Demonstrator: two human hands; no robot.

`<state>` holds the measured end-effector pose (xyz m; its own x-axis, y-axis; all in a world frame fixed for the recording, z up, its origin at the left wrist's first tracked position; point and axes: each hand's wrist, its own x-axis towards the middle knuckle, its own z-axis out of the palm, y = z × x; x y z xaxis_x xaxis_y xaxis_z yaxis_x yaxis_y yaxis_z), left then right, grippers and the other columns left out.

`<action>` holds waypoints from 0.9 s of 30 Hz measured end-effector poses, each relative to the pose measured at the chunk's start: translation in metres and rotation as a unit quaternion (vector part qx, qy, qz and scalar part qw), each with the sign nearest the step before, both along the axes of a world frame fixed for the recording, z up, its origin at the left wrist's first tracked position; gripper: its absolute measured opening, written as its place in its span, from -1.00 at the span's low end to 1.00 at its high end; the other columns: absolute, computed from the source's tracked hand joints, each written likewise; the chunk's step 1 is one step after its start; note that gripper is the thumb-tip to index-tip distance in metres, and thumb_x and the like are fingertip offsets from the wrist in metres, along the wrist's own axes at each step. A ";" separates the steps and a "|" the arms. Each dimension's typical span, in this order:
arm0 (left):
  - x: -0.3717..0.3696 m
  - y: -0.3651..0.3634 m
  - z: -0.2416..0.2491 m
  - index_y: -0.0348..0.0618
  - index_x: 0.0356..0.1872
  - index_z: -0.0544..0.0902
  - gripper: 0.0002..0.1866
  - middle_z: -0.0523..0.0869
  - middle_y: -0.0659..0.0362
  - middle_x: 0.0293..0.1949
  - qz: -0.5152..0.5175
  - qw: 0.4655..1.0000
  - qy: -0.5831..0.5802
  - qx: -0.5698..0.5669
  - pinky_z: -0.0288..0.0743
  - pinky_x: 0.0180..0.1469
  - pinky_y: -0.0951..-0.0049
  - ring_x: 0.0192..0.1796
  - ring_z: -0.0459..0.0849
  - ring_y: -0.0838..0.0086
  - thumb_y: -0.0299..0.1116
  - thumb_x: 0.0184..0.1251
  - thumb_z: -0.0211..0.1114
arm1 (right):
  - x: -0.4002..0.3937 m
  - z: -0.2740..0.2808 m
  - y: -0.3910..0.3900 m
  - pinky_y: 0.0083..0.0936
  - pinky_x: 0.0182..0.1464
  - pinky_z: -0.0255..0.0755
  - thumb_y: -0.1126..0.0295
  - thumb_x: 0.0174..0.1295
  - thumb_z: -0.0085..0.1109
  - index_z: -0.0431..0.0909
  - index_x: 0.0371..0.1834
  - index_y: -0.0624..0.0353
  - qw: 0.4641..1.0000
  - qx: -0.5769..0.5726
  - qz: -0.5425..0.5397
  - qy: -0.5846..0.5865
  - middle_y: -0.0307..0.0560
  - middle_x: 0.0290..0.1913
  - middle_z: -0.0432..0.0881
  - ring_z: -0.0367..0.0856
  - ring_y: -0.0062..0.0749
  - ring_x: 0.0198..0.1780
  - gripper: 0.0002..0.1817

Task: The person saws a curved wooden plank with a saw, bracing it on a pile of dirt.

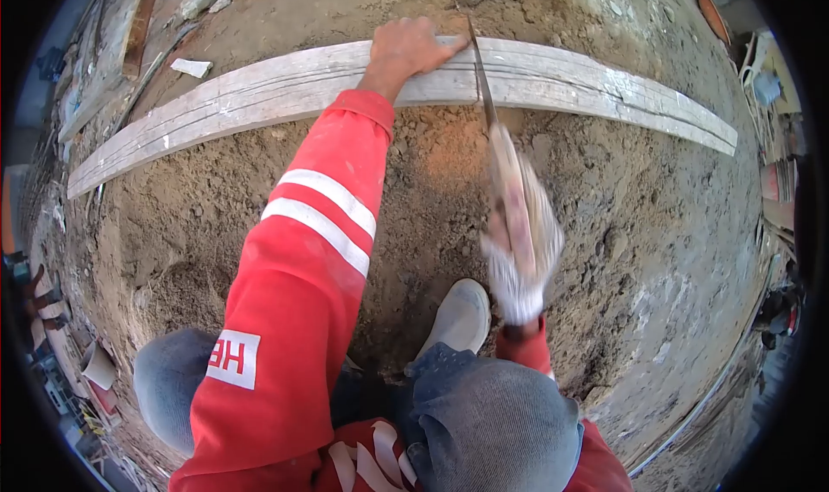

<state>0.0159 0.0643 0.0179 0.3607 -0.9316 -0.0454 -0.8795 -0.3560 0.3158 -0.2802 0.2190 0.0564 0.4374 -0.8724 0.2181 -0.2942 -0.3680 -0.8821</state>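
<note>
A long weathered wooden plank (302,84) lies across the ground in front of me, bowed by the wide lens. My bare left hand (409,48) presses on its upper side, just left of the cut line, fingers bent over the wood and thumb reaching toward the blade. In a pale glove, my right hand (522,250) is wrapped round the handle of a handsaw and blurred by motion. The handsaw (485,82) crosses the plank near its middle, its thin blade pointing away from me. Where the blade meets the wood, a dark line shows.
Loose brown soil (604,233) surrounds the plank. My shoe (462,315) is planted below it, between bent knees. A white scrap (192,67) and a narrow timber (141,25) lie at the upper left. A pale bucket (98,365) stands at the lower left.
</note>
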 end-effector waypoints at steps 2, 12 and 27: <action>-0.001 0.003 0.007 -0.19 0.01 0.82 -0.09 0.83 -0.17 0.00 -0.001 1.000 0.000 0.005 0.64 0.17 -0.02 0.11 0.80 -0.04 0.55 0.32 0.03 | -0.008 -0.007 0.015 -0.58 0.05 0.63 0.44 0.51 0.19 0.41 0.56 0.23 0.992 -0.117 -0.014 0.044 -0.05 0.49 0.52 0.63 -0.54 0.22 -0.44; 0.032 -0.017 -0.013 -0.22 0.10 0.80 0.03 0.80 -0.15 0.11 -0.069 0.990 0.104 0.067 0.55 0.25 0.01 0.19 0.76 0.02 0.65 0.04 0.25 | 0.028 -0.021 -0.027 -0.30 0.18 0.57 0.52 0.43 0.23 0.41 0.57 0.15 0.958 -0.277 0.001 0.068 0.08 0.44 0.54 0.67 -0.13 0.20 -0.39; 0.032 0.004 -0.006 -0.30 -0.22 0.82 0.03 0.85 -0.04 -0.23 -0.161 0.985 0.057 0.028 0.67 -0.06 0.16 -0.15 0.84 0.09 0.54 -0.55 0.63 | -0.008 -0.024 0.028 -0.09 0.28 0.50 0.44 0.40 0.12 0.31 0.62 0.18 0.998 -0.043 0.019 0.049 0.15 0.49 0.48 0.60 0.03 0.30 -0.32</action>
